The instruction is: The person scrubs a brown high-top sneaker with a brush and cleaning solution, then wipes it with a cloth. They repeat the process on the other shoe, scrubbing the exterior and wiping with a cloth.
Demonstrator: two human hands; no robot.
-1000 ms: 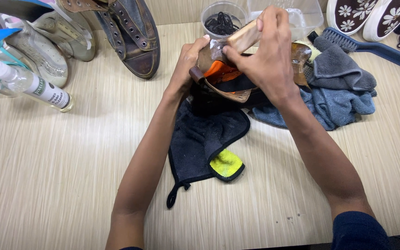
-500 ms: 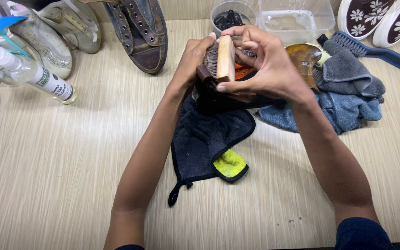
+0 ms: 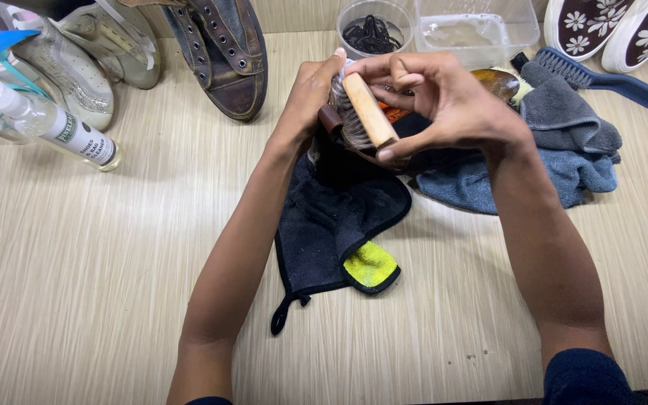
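Between both raised hands, above the middle of a pale wood-grain table (image 3: 114,285), sits a wooden-backed brush (image 3: 367,109). Its right hand (image 3: 444,105) pinches the brush: thumb along the lower end of the wooden back, fingers curled over the top edge, wrist bent inward, forearm running down to the lower right where a dark blue sleeve (image 3: 586,379) begins. Dark bristles face the left hand (image 3: 310,94), which is cupped with fingers pressed together around a dark brown shoe (image 3: 331,120); most of that shoe is hidden, so its shape is hard to judge. This left forearm stretches straight down to the bottom edge of the view.

Directly beneath the hands lies a black cloth (image 3: 331,217) with a yellow patch (image 3: 370,265) at its near corner. Just right of the right hand is a heap of grey and blue towels (image 3: 564,142), and beyond it a blue long-handled brush (image 3: 616,86). Past the fingertips stand a round clear tub (image 3: 374,30) holding dark laces and a clear rectangular tub (image 3: 481,30). Far to the right are two dark slip-on shoes (image 3: 616,26) with white flowers. Left of the left hand rests a worn brown lace-up boot (image 3: 226,52), then pale sneakers (image 3: 76,60), then a clear spray bottle (image 3: 46,124) lying on its side.
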